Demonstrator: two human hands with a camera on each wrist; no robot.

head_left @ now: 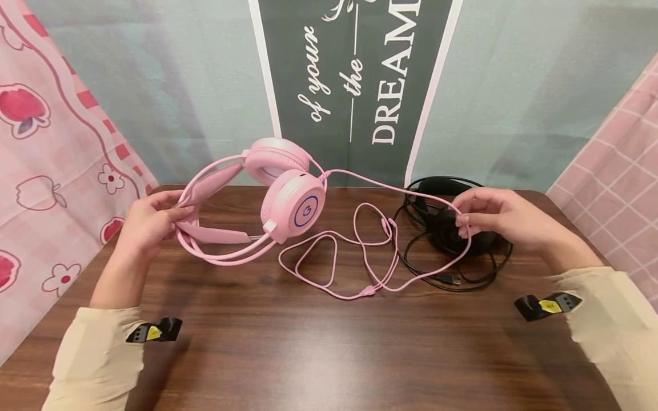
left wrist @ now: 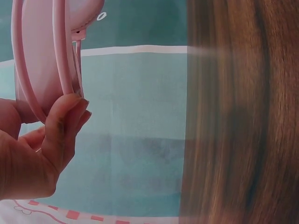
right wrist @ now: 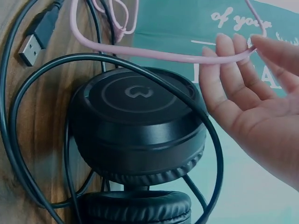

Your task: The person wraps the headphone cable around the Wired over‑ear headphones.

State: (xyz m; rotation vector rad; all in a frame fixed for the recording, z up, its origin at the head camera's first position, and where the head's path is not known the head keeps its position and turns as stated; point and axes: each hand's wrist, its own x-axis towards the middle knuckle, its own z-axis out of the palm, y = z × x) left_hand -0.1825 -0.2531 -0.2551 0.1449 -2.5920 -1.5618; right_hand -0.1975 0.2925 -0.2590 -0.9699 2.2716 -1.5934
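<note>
Pink over-ear headphones [head_left: 293,200] are held up off the table, tilted on their side with the ear cups to the right. My left hand [head_left: 154,220] grips them by the headband; in the left wrist view the thumb and fingers close round the pink headband [left wrist: 42,56]. From the ear cup a pink cable [head_left: 380,181] runs across to my right hand [head_left: 496,220], which pinches it between thumb and fingers. The cable's remaining loops lie on the table between the hands. Behind and below the right hand sit black headphones [right wrist: 140,121] with their own coiled black cable.
The brown wooden table [head_left: 319,348] backs onto a grey-green cloth with white lettering. A black USB plug [right wrist: 37,39] lies beside the black headphones. Pink patterned cloths [head_left: 61,160] hang at left and right.
</note>
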